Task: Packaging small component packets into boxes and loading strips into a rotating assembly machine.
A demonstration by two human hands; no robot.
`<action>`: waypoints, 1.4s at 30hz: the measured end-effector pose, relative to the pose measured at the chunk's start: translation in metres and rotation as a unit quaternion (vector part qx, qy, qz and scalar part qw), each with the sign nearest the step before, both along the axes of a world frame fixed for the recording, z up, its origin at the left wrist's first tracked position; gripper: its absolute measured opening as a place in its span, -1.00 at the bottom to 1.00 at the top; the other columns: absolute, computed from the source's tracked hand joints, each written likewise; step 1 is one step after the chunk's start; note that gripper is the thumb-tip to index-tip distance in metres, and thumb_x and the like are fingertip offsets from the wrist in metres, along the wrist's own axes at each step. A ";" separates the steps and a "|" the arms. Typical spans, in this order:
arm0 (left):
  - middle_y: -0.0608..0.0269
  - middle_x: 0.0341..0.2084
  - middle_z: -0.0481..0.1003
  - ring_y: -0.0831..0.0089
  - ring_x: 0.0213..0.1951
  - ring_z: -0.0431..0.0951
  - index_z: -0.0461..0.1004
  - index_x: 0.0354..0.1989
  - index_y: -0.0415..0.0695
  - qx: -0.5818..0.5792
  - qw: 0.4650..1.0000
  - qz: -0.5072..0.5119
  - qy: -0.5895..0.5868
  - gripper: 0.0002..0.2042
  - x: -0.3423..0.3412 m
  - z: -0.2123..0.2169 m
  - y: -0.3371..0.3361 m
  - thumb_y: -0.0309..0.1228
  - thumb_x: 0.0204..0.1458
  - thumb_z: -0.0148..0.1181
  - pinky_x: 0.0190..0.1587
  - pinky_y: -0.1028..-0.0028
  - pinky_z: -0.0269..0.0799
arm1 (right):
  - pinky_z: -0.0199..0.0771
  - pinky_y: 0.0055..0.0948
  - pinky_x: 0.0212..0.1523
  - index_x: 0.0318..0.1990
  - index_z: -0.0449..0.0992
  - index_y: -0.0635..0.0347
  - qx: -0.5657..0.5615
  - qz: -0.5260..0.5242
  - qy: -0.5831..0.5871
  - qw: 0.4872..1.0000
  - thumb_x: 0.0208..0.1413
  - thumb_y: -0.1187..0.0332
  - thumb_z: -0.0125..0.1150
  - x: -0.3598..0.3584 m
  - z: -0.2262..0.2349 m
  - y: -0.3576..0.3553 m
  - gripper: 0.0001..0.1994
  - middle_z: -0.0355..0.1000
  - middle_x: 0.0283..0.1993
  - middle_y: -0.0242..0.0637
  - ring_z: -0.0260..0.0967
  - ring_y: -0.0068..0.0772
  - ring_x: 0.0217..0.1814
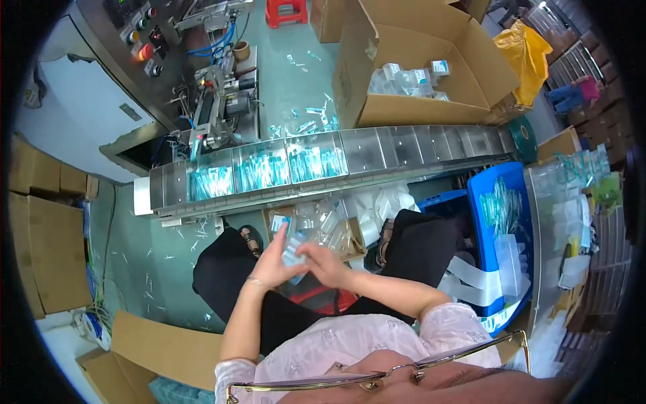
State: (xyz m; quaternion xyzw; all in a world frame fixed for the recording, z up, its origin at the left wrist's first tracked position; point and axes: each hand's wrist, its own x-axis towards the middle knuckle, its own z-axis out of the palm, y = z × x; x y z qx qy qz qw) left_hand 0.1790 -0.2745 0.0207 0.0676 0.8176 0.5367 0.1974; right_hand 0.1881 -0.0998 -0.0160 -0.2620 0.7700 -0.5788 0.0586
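Note:
Over my lap, my left hand (269,267) is closed on a small clear plastic box (291,256) with pale blue contents or print. From the other side my right hand (324,265) is pressed against the same box, its fingers bent inward. The fingers hide part of the box. Just beyond my hands, an open carton (356,236) on the floor holds several clear plastic boxes (321,219). Farther off runs a metal conveyor (370,149) with compartments, several of them filled with small teal-and-white packets (259,168).
A large cardboard box (431,111) beyond the conveyor holds several clear boxes. At right stands a blue crate (523,176) with teal packets and clear trays. A machine (222,101) stands far left, a red stool (286,12) at the back. Scraps litter the floor.

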 end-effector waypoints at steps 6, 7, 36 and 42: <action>0.12 -0.15 0.30 0.40 -0.11 0.35 0.09 0.08 -0.18 0.036 0.981 0.163 0.095 -0.29 0.025 0.013 -0.018 -0.52 -0.36 0.26 -0.04 0.45 0.25 | 0.11 -0.23 0.12 0.07 0.14 0.40 0.155 -0.231 0.018 0.960 -0.02 0.17 0.07 -0.159 -0.016 -0.012 -0.43 0.18 0.06 0.12 0.10 0.06 0.13; 0.14 -0.11 0.28 0.39 -0.09 0.32 0.10 0.07 -0.18 0.042 0.977 0.190 0.088 -0.31 0.029 0.032 -0.012 -0.51 -0.35 0.24 -0.02 0.44 0.23 | 0.07 -0.18 0.14 0.17 0.01 0.27 0.246 -0.296 -0.013 0.923 -0.15 0.08 0.21 -0.202 -0.047 0.007 -0.23 0.04 0.16 0.13 0.07 0.14 0.14; 0.13 -0.10 0.23 0.33 -0.04 0.30 -0.02 0.07 -0.11 0.261 0.926 0.269 -0.034 -0.23 0.071 0.031 -0.017 -0.64 -0.40 0.28 -0.01 0.36 0.27 | 0.27 -0.33 -0.03 0.07 0.06 0.38 -0.257 -0.250 -0.411 0.838 -0.48 0.49 0.38 -0.217 -0.008 -0.017 -0.18 0.25 0.00 -0.09 0.21 -0.27 0.06; -0.04 -0.08 0.28 0.16 0.01 0.30 -0.01 0.10 -0.18 -0.047 0.990 0.100 0.090 -0.15 0.018 0.057 -0.022 -0.58 -0.48 0.31 0.04 0.37 0.22 | 0.37 -0.33 -0.11 0.03 0.20 0.25 -0.327 0.045 -0.320 0.888 -0.32 0.37 0.34 -0.102 0.044 -0.021 -0.34 0.30 -0.10 -0.21 0.30 -0.35 -0.09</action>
